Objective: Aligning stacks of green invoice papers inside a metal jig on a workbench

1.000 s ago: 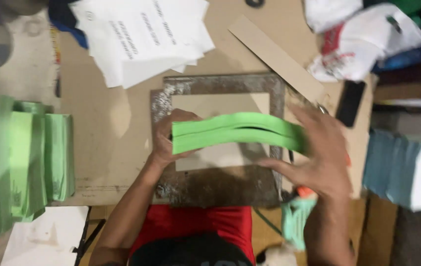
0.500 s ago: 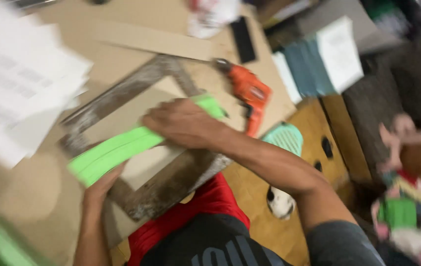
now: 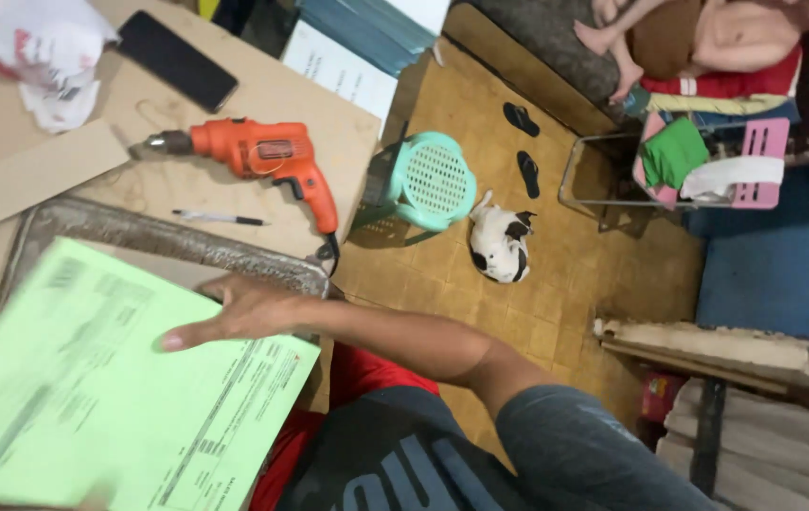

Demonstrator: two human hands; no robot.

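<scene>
My right hand point(image 3: 243, 312) lies on the upper edge of a stack of light green printed sheets point(image 3: 92, 397), thumb stretched out over the top sheet and fingers at the stack's edge. The stack fills the lower left and tilts toward me, over a worn grey metal frame point(image 3: 139, 237) on the brown worktable point(image 3: 328, 104). My left hand is out of sight, below or behind the green stack.
An orange power drill point(image 3: 262, 156), a pen point(image 3: 220, 219), a black phone point(image 3: 177, 61), a cardboard strip point(image 3: 26, 180) and a white bag point(image 3: 35, 47) lie on the table. On the floor are a teal stool point(image 3: 428, 185), a small black-and-white dog point(image 3: 499, 246), slippers point(image 3: 523, 118) and a pink chair point(image 3: 707, 161); a person point(image 3: 707, 33) lies beyond.
The view has swung right toward the floor. The green stack, held flat over the frame with both hands, now tilts up toward me, and my left hand has dropped out of view.
</scene>
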